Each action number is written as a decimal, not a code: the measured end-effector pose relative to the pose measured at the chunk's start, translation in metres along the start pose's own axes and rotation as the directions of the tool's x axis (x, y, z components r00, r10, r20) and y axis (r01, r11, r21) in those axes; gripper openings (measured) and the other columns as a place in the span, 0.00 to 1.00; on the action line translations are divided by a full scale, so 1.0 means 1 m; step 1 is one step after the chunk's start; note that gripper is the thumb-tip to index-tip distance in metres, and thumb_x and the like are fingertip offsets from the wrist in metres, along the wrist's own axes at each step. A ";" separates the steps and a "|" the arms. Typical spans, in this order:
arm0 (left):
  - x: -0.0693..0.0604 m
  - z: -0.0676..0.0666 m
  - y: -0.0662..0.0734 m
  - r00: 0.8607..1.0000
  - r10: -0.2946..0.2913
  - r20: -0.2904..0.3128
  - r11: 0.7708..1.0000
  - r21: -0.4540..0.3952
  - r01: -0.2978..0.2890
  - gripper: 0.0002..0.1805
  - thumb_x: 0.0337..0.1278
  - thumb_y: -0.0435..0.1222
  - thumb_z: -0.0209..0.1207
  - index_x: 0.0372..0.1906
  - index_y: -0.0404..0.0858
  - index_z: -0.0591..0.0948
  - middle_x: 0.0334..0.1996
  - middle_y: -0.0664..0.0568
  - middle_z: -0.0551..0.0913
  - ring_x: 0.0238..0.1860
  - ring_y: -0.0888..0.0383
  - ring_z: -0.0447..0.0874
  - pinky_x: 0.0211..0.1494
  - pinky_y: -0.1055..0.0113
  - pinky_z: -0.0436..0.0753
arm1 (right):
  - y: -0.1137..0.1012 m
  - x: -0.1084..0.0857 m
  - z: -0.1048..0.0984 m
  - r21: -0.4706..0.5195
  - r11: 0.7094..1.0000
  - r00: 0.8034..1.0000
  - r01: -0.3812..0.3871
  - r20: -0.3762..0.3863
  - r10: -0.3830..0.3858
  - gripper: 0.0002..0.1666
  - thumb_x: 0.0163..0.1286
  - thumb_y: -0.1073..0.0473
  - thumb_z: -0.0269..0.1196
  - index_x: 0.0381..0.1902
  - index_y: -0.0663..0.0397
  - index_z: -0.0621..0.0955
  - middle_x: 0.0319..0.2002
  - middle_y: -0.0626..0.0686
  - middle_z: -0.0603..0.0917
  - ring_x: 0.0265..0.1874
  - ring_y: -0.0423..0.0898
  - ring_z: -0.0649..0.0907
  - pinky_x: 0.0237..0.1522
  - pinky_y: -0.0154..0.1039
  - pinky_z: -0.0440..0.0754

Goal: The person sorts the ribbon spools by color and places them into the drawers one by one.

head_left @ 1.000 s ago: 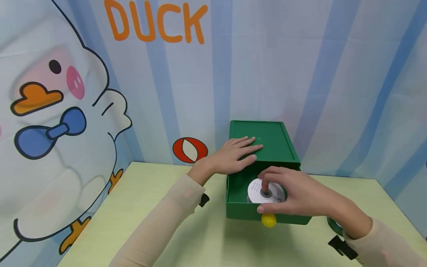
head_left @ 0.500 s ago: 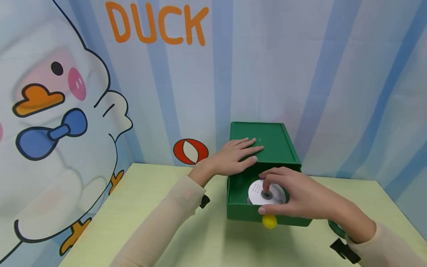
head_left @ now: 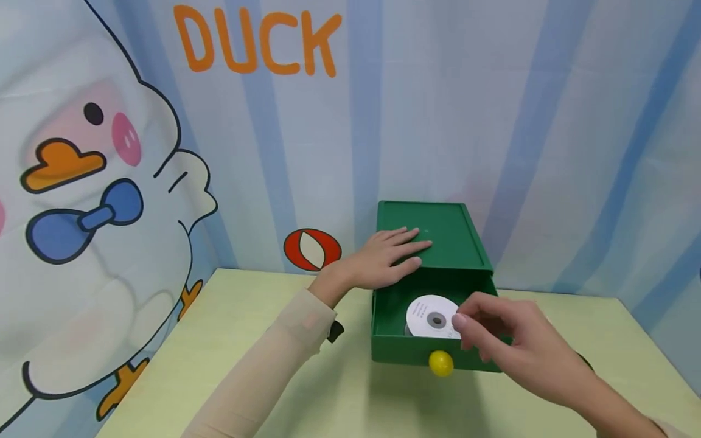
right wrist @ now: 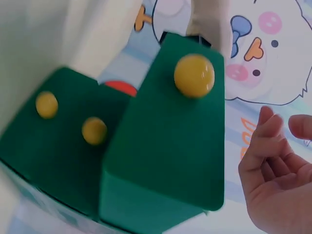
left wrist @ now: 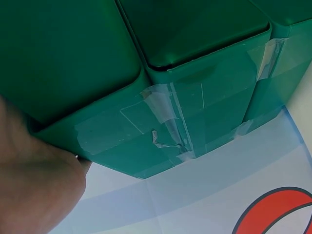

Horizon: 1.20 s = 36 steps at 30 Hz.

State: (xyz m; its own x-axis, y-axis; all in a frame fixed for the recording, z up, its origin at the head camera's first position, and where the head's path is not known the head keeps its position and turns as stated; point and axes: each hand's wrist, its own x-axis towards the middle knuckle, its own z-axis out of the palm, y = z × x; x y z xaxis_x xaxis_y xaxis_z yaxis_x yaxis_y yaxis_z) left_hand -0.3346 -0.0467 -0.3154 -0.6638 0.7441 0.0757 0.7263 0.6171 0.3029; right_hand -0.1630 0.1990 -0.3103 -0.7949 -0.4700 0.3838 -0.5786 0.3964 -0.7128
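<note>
A blue-and-white striped cloth backdrop, printed with a large white cartoon duck on the left, stands behind a pale yellow-green table. Right of centre, at the table's far side, sits a green boxy plastic cabinet, its upper green drawer pulled out toward the near side. The left hand lies flat, fingers spread, on the cabinet's top. The right hand, loosely curled and holding nothing, is at the drawer's right. A white round disc with a grey centre lies inside the drawer, behind a round yellow knob.
</note>
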 end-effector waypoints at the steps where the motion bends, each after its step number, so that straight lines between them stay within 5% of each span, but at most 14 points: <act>1: 0.000 0.000 0.000 1.000 -0.002 -0.001 1.000 0.004 0.002 0.32 0.86 0.51 0.43 0.86 0.50 0.60 0.87 0.49 0.50 0.88 0.48 0.41 0.88 0.48 0.41 | 0.001 -0.003 -0.001 0.061 0.997 0.999 -0.036 0.041 0.034 0.10 0.85 0.62 0.56 0.42 0.49 0.83 0.28 0.47 0.84 0.24 0.45 0.82 0.25 0.38 0.80; 6: -0.001 -0.001 0.001 1.000 0.000 -0.001 1.000 0.013 0.000 0.32 0.86 0.51 0.43 0.86 0.50 0.60 0.87 0.49 0.50 0.88 0.48 0.41 0.88 0.48 0.42 | 0.014 -0.016 -0.002 0.326 0.925 0.964 -0.196 0.238 0.121 0.18 0.90 0.61 0.45 0.45 0.63 0.80 0.32 0.57 0.86 0.23 0.53 0.82 0.22 0.42 0.81; 12: -0.002 0.000 0.000 1.000 -0.003 -0.007 1.000 0.012 0.003 0.32 0.86 0.51 0.43 0.85 0.49 0.61 0.87 0.49 0.51 0.87 0.47 0.42 0.88 0.48 0.42 | 0.032 -0.028 0.006 0.535 0.753 0.900 -0.382 0.399 0.173 0.25 0.92 0.57 0.40 0.49 0.68 0.79 0.35 0.58 0.88 0.26 0.49 0.85 0.21 0.40 0.80; 15: -0.003 0.000 0.001 1.000 -0.009 -0.005 1.000 0.017 0.009 0.31 0.86 0.51 0.43 0.85 0.49 0.61 0.87 0.49 0.51 0.87 0.48 0.42 0.88 0.48 0.42 | 0.038 -0.031 0.013 0.572 0.692 0.874 -0.440 0.448 0.186 0.27 0.92 0.55 0.39 0.49 0.71 0.78 0.36 0.55 0.89 0.28 0.45 0.86 0.23 0.36 0.81; 25: -0.002 0.000 0.002 1.000 -0.003 -0.009 1.000 0.021 0.003 0.31 0.86 0.50 0.43 0.85 0.48 0.61 0.87 0.48 0.51 0.87 0.47 0.42 0.88 0.50 0.40 | 0.042 -0.034 0.037 0.462 0.639 0.770 -0.615 0.527 0.360 0.31 0.91 0.44 0.41 0.49 0.62 0.82 0.37 0.55 0.89 0.33 0.48 0.87 0.31 0.37 0.83; 28: -0.002 0.001 0.002 1.000 -0.003 -0.005 1.000 0.022 0.004 0.31 0.87 0.50 0.42 0.85 0.49 0.60 0.87 0.48 0.51 0.87 0.48 0.41 0.88 0.50 0.38 | 0.044 -0.035 0.040 0.452 0.626 0.756 -0.635 0.530 0.384 0.32 0.90 0.41 0.42 0.49 0.62 0.82 0.37 0.54 0.89 0.33 0.48 0.86 0.32 0.37 0.82; 36: -0.003 -0.001 0.002 1.000 0.001 -0.014 1.000 0.007 -0.001 0.31 0.86 0.50 0.43 0.85 0.49 0.61 0.87 0.48 0.51 0.87 0.48 0.42 0.88 0.50 0.34 | 0.048 -0.033 0.042 0.447 0.629 0.756 -0.636 0.524 0.392 0.32 0.89 0.40 0.43 0.50 0.60 0.82 0.36 0.54 0.90 0.33 0.48 0.87 0.30 0.36 0.81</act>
State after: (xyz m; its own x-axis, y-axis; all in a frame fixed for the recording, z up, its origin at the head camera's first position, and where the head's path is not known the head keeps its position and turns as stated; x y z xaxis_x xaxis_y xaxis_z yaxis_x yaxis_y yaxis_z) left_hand -0.3317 -0.0476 -0.3141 -0.6656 0.7410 0.0891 0.7280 0.6182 0.2963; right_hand -0.1564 0.2002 -0.3820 -0.7319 -0.6133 -0.2969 0.2232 0.1959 -0.9549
